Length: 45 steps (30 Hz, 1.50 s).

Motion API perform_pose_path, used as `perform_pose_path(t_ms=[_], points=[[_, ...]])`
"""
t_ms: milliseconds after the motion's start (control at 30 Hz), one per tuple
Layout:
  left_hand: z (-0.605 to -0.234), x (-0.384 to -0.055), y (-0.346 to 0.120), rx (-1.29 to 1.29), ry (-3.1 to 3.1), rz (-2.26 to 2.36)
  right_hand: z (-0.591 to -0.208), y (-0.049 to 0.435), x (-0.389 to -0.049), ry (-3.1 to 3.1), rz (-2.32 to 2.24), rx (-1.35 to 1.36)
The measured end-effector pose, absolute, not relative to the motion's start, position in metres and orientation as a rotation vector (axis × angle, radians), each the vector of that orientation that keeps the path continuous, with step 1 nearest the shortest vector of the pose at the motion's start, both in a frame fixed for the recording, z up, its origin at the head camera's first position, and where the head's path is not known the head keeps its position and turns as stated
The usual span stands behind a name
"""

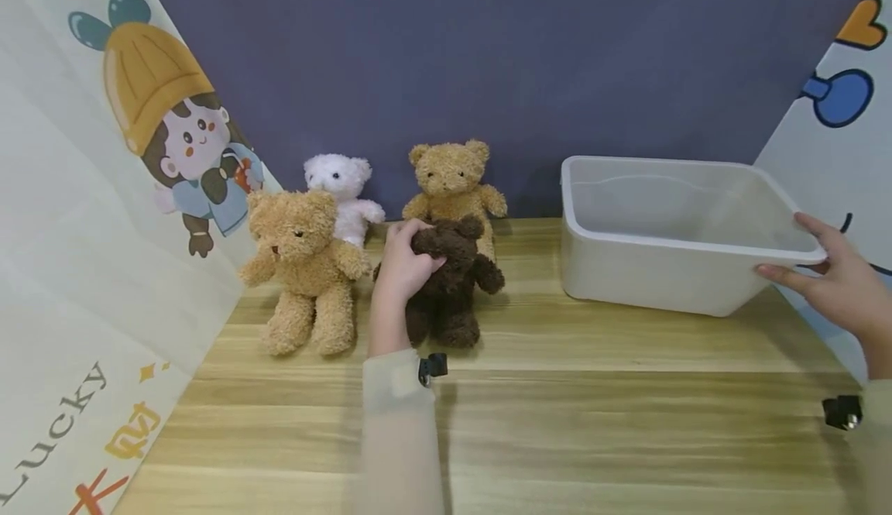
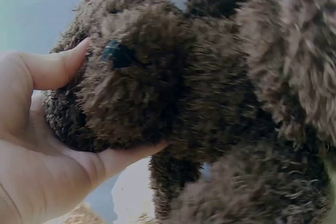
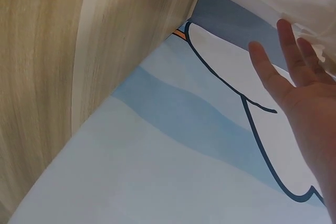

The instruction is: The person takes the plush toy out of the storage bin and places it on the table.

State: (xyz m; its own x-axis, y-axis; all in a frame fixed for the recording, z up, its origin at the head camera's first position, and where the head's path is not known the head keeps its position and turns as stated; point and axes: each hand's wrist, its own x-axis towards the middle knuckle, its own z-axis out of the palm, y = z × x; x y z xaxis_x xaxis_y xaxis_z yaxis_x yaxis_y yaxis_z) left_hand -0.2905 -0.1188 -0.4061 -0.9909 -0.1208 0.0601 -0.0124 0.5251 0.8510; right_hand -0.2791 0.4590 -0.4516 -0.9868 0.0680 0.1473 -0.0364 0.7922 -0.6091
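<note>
My left hand (image 1: pixel 407 259) grips the head of a dark brown teddy bear (image 1: pixel 453 298), which is upright in the middle of the table. In the left wrist view, thumb and fingers press into the fur of the bear's head (image 2: pixel 136 66) from both sides. At the right, my right hand (image 1: pixel 839 279) holds the rim of a white plastic bin (image 1: pixel 648 275) at its near right corner. The right wrist view has the right fingers (image 3: pixel 268 74) fairly straight against the bin's underside. The visible inside of the bin holds nothing.
A light brown bear (image 1: pixel 307 259) sits at the left, with a white bear (image 1: pixel 341 182) partly hidden behind it. Another tan bear (image 1: pixel 449 178) stands behind the dark one. A dark blue wall backs the wooden table (image 1: pixel 557 422); printed panels flank both sides.
</note>
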Motion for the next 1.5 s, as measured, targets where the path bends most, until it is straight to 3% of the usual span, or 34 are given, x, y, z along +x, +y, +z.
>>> perform_pose_path(t_ms=[467,1000,1300,1500], points=[[-0.397,-0.298,-0.131,-0.056,-2.588,-1.437,-0.454,0.449,-0.274,-2.876,1.044,-0.053],[-0.372,-0.287,-0.146,-0.096,-2.817,-1.227,-0.422,0.442,-0.268,-2.851,0.856,0.078],[-0.354,-0.265,-0.151,-0.036,-2.937,-1.067,-0.378,0.379,-0.256,-3.005,0.582,0.159],[-0.356,-0.245,-0.147,-0.082,-3.017,-0.967,-0.372,0.324,-0.25,-3.213,0.569,0.222]])
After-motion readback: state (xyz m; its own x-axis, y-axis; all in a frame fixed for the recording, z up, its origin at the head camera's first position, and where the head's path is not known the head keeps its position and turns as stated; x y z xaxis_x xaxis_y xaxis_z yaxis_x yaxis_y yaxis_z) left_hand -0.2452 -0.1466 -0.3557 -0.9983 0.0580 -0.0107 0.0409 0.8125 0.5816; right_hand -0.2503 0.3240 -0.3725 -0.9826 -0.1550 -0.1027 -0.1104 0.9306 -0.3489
